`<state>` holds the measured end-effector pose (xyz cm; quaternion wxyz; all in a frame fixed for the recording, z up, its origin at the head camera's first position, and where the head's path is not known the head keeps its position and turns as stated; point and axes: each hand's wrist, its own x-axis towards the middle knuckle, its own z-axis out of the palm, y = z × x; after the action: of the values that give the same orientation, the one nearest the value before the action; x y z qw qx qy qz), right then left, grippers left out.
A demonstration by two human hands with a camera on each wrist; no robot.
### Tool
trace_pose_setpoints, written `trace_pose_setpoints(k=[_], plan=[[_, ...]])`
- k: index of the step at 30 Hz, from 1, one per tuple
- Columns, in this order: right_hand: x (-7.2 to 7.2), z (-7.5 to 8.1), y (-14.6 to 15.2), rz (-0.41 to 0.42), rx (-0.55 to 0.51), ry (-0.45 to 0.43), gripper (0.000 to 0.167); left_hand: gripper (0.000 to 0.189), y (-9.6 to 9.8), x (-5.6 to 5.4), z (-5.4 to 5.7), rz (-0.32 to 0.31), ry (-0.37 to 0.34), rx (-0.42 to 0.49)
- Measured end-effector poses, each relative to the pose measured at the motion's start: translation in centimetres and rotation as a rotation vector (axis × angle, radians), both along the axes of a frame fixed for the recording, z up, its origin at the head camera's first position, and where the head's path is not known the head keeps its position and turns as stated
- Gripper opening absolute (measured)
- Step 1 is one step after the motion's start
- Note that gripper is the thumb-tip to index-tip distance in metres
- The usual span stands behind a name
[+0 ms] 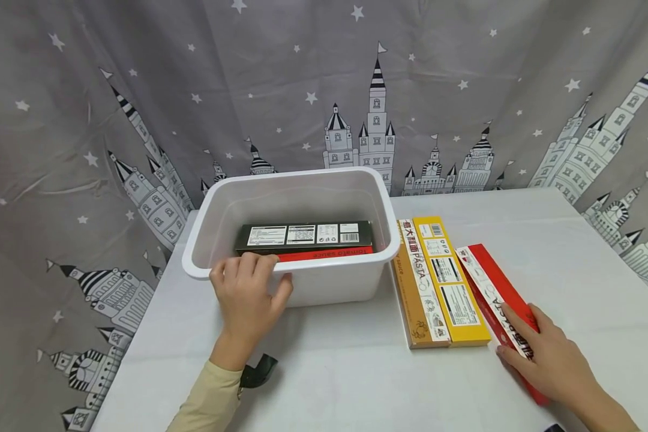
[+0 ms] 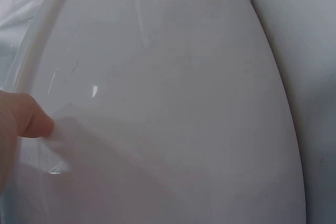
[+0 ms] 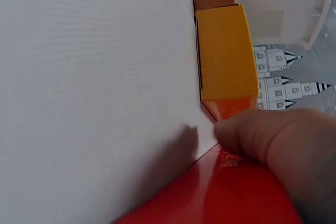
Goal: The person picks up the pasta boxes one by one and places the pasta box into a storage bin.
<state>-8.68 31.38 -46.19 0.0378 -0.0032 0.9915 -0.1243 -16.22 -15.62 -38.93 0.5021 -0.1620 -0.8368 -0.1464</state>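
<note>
Holding: left hand (image 1: 245, 297), grip hooked over white bin (image 1: 335, 287) rim at 7 o'clock, presumably steadying; right hand (image 1: 551, 354), grip around red pasta box (image 1: 495, 293) at the bin's 4 o'clock, apparently for control. Obscured: undersides of black box (image 1: 302, 235) and tomato-sauce box (image 1: 329, 255); some pasta-box lettering.

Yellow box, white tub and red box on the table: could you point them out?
Yellow box (image 1: 448, 282), head view: its upper face.
White tub (image 1: 335, 285), head view: its front wall.
Red box (image 1: 494, 293), head view: its white printed strip.
</note>
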Motion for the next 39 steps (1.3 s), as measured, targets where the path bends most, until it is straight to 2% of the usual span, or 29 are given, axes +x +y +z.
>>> trace_pose_setpoints(k=[13,19,24,29,39], plan=[[0.8,-0.1,1.0,-0.068,0.062,-0.069,0.078,0.022,0.0,0.0,-0.1,0.005,0.011,-0.001],[0.8,-0.5,1.4,-0.123,0.094,-0.101,0.091,0.024,0.0,0.0,-0.1,0.012,-0.009,-0.003],[0.9,-0.6,1.9,-0.160,0.107,-0.099,0.093,0.025,-0.1,0.0,-0.1,0.016,-0.010,-0.008],[0.8,-0.5,2.2,-0.165,0.117,-0.128,0.092,0.025,0.0,0.0,-0.1,0.015,-0.006,-0.007],[0.6,-1.1,2.6,-0.156,0.128,-0.110,0.092,0.024,0.1,0.0,-0.1,0.010,-0.003,-0.004]])
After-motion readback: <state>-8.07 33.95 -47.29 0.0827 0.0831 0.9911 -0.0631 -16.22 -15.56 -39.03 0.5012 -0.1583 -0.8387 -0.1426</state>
